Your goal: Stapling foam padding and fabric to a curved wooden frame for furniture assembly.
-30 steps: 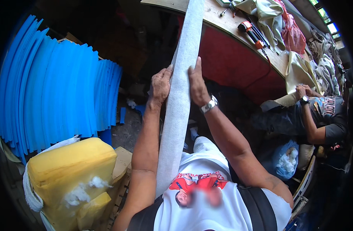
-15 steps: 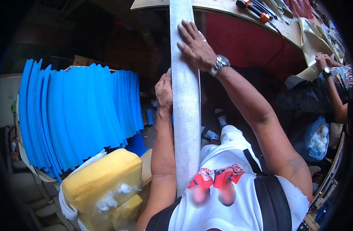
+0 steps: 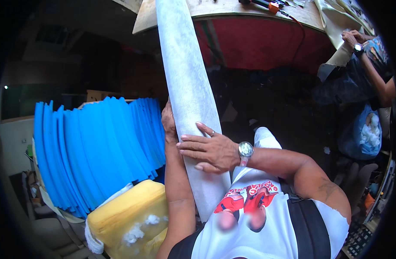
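A long roll of pale grey fabric [image 3: 187,73] slants from my lap up to the wooden table at the far side. My left hand [image 3: 168,116] holds the roll's left side, its fingers partly hidden behind the fabric. Across the lower part of the roll lies my right hand [image 3: 213,152], flat, with its fingers stretched out and nothing in its grasp. A metal watch [image 3: 245,149] is on my right wrist.
Blue foam sheets [image 3: 98,142] stand stacked at left, behind a yellow foam block [image 3: 129,205] with white fluff. A corded tool [image 3: 271,6] lies on the wooden table [image 3: 226,9]. At right, a co-worker's hands [image 3: 351,38] handle cream material, above a fluff-filled bag [image 3: 360,136].
My right hand has slid down the roll toward me. The roll's far end has swung left in view, and my left hand has shifted slightly left and down with it.
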A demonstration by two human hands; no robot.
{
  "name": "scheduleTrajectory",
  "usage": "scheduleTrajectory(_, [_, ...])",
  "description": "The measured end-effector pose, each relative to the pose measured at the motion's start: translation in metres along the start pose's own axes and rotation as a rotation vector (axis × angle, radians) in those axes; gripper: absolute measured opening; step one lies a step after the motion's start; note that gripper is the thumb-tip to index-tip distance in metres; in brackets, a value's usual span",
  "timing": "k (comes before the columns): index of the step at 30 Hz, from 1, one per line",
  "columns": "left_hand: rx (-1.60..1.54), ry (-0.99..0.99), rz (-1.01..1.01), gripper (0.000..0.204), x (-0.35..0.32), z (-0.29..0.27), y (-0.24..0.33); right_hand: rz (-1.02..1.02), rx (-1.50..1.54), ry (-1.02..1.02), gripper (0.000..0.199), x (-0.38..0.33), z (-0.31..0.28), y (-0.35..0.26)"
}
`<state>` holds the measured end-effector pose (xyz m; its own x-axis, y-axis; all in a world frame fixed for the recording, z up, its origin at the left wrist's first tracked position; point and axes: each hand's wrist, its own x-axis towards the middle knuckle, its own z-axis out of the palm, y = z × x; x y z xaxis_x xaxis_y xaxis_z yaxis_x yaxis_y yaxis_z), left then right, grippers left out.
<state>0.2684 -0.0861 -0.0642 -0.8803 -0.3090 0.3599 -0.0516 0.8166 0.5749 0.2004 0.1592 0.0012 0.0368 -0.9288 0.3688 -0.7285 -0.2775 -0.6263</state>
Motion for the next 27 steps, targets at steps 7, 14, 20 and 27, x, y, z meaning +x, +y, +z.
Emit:
scheduleTrajectory(7, [-0.606,-0.081,-0.281,0.046,0.024,-0.001,0.056,-0.055,-0.19,0.136,0.051,0.077,-0.062,0.156])
scheduleTrajectory(14, [-0.629,-0.117,-0.412,0.037,0.035,-0.009,0.064,0.081,-0.288,0.206,0.05,0.193,-0.149,0.299])
scheduleTrajectory(20, [-0.489,-0.078,-0.521,0.034,0.029,-0.013,0.058,0.506,-0.352,0.208,0.049,0.238,-0.218,0.38])
scheduleTrajectory(27, [-1.013,0.193,-0.928,0.035,0.035,0.009,0.071,1.112,-0.756,0.239,0.081,0.077,-0.334,0.438])
